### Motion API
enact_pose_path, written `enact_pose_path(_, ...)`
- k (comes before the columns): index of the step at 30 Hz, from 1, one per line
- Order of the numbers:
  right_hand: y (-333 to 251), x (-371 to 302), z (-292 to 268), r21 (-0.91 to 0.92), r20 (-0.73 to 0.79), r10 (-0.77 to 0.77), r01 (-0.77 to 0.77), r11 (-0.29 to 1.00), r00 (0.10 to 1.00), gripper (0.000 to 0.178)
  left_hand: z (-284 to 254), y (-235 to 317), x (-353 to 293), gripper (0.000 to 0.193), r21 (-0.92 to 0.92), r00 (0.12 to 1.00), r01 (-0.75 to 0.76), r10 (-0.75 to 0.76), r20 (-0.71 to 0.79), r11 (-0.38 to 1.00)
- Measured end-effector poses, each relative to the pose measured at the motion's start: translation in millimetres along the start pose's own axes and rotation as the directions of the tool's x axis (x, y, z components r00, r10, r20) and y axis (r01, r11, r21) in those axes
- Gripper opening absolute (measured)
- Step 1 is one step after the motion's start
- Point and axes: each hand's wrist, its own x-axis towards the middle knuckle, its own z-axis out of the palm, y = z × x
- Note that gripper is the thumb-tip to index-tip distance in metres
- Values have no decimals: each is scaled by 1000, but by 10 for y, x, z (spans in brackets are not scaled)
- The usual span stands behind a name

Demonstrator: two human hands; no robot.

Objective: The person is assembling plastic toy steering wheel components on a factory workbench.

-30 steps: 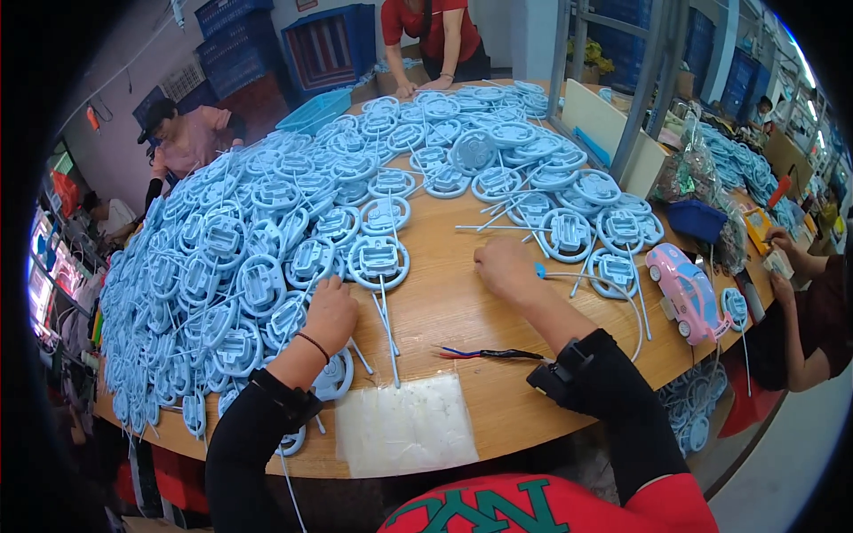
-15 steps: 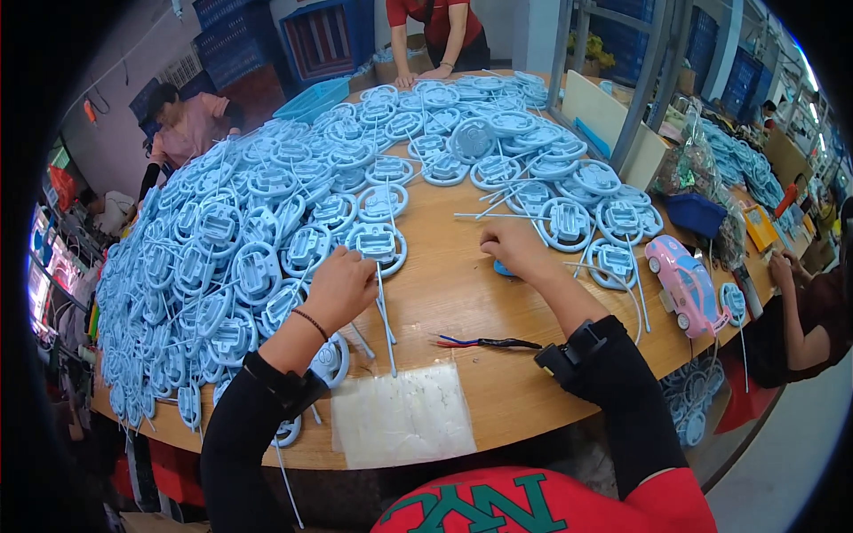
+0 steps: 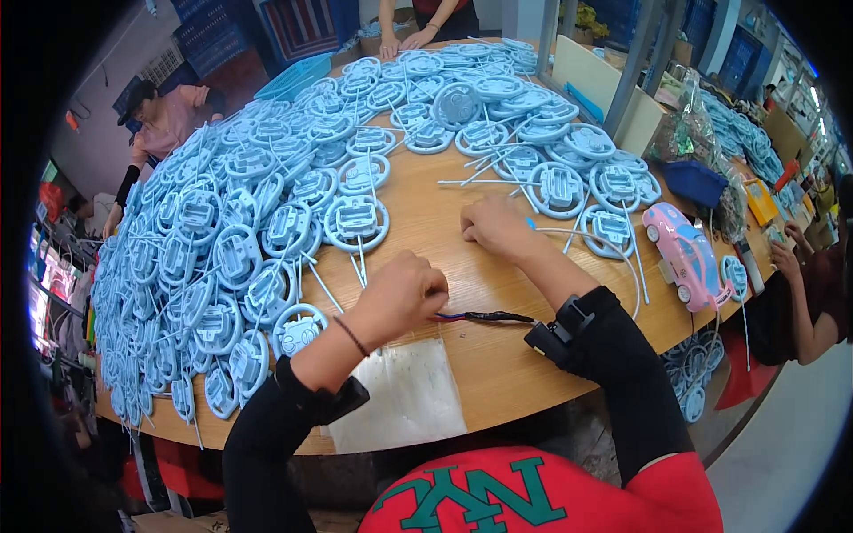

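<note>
My left hand (image 3: 400, 293) is curled into a fist on the wooden table (image 3: 498, 373), its fingers closed on the left end of a thin black, blue and red wire bundle (image 3: 484, 316). The wire lies flat toward my right forearm. My right hand (image 3: 493, 226) rests further back, fingers closed around a small blue part (image 3: 530, 222) that is mostly hidden. A light blue toy steering wheel (image 3: 357, 222) with a white stem lies just left of both hands. Several more wheels (image 3: 222, 266) cover the table's left and far sides.
A pink toy car (image 3: 684, 258) stands at the right edge, behind it a dark blue bin (image 3: 695, 182) and a clear bag (image 3: 684, 133). A white sheet (image 3: 400, 400) lies at the near edge. Other people work at the far side (image 3: 418, 27), left (image 3: 164, 120) and right (image 3: 813, 284).
My left hand has moved right from the wheel pile to the wire and closed on its end. My right hand has drawn slightly nearer and stayed closed.
</note>
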Motion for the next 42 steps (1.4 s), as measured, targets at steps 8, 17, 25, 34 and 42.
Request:
enact_pose_path(8,-91,2,49,-51,-17,-34,33,998,999,9,365,223,-262,8,94,988,-156,156,14,983)
enact_pose_path(17,-166,-44,-41,-118,-36,-94,89,989,995,10,455,295,-232,9,197,981,-191,193,9,962)
enact_pose_path(25,-261,-974,-709,951,69,410,65,-302,909,15,462,296,-234,12,276,980,-197,188,57,941)
enact_pose_path(34,-402,-1733,-164,690,281,344,61,-721,896,16,443,334,-125,13,317,970,-240,215,110,918)
enact_pose_path(42,-519,-1489,-134,678,332,366,49,-733,869,25,65,660,416,7,95,952,-261,272,-140,961)
